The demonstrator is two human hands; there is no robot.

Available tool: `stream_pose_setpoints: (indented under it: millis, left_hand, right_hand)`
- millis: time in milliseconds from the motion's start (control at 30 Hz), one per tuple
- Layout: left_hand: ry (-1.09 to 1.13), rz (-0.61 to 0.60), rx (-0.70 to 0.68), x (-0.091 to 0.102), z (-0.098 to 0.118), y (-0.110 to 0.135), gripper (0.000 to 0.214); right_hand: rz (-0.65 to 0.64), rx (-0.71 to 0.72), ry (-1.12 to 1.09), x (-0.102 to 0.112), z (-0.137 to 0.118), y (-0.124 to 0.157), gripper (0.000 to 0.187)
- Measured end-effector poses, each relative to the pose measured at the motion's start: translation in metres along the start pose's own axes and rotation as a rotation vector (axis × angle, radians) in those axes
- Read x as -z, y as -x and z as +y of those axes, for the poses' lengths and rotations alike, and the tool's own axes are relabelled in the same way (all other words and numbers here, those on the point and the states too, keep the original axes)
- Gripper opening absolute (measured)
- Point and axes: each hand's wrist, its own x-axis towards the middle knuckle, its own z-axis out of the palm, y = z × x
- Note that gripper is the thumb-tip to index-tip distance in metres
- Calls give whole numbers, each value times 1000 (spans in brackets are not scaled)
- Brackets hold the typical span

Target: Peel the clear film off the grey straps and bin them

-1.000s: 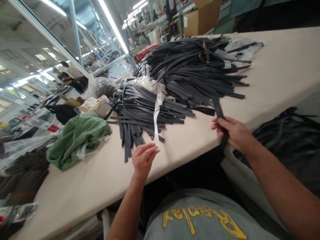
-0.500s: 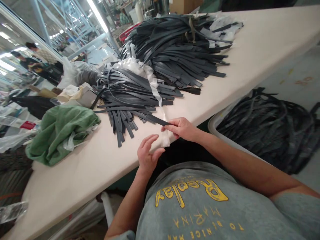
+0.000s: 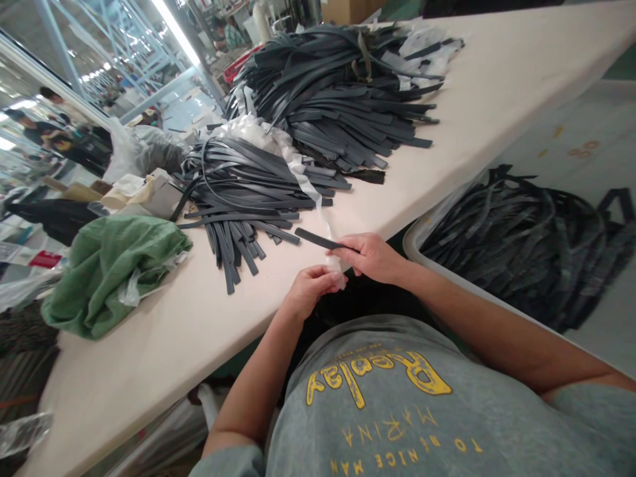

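strip [image 3: 317, 239]: long axis aslant, free end pointing left over table [image 3: 173, 344] | right hand [image 3: 375, 258]: pinching strip | left hand [image 3: 313, 288]: pinching tape [image 3: 309, 187]

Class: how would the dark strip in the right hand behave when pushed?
Likely springy, not limp: the dark strip juts nearly straight from the right hand. It probably bends without snapping, as the piled strips curve. Being flat, it seems unlikely to roll.

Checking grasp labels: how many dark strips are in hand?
1 dark strip visible, sticking out of the right hand; others may be hidden inside the grip.
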Motion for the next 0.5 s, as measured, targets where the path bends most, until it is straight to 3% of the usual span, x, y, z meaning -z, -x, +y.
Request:
stream_pose_setpoints:
  millis: [167, 300, 500]
  left_hand:
    - [360, 182, -58, -13, 4, -17, 36]
    - [497, 312, -37, -23, 12, -30, 21]
    - [508, 312, -50, -34, 16, -40, 18]
  right_hand:
    - [218, -38, 71, 14, 7, 34, 38]
    - [207, 76, 249, 10, 12, 61, 35]
    - [183, 85, 368, 3, 19, 68, 36]
